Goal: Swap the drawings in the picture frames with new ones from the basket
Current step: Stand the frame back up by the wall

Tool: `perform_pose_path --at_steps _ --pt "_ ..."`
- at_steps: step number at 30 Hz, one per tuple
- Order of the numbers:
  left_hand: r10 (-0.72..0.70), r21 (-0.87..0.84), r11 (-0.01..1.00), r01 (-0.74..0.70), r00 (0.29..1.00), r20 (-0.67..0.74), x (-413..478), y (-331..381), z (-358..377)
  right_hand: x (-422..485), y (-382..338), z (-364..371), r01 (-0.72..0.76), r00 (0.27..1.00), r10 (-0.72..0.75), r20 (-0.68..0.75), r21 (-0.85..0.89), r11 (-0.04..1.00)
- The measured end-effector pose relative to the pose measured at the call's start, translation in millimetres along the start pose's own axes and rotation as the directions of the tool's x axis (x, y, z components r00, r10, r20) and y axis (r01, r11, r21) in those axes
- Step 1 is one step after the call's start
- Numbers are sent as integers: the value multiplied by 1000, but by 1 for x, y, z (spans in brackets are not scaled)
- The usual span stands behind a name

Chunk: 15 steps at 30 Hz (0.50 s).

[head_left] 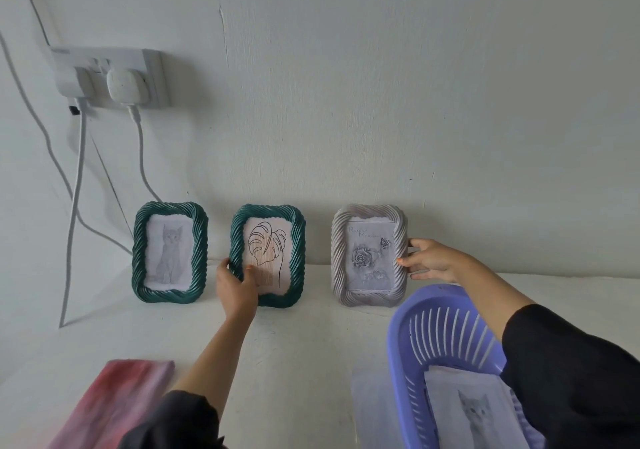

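Note:
Three picture frames lean upright against the wall on a white surface. The left green frame (169, 253) holds a cat drawing. The middle green frame (268, 254) holds a leaf line drawing; my left hand (237, 287) grips its lower left edge, thumb on the front. The grey frame (369, 256) holds a rose drawing; my right hand (431, 261) holds its right edge. A purple basket (446, 331) at the lower right contains paper sheets, the top one a cat drawing (476, 414).
A wall socket (110, 78) with two plugs sits at the upper left, and its white cables (74, 213) hang down to the surface beside the left frame. A red and pink cloth-like object (114, 403) lies at the lower left.

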State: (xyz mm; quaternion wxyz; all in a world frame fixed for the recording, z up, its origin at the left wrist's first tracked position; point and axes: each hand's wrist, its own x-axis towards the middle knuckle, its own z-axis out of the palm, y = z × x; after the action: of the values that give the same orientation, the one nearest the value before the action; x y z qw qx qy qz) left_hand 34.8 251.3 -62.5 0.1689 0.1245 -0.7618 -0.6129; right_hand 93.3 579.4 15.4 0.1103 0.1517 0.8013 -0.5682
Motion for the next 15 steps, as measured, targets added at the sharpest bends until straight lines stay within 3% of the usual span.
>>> perform_pose_path --at_steps 15 --pt "-30 3 1000 30 1000 -11 -6 1 -2 -11 -7 1 -2 1000 1 -15 -65 998"
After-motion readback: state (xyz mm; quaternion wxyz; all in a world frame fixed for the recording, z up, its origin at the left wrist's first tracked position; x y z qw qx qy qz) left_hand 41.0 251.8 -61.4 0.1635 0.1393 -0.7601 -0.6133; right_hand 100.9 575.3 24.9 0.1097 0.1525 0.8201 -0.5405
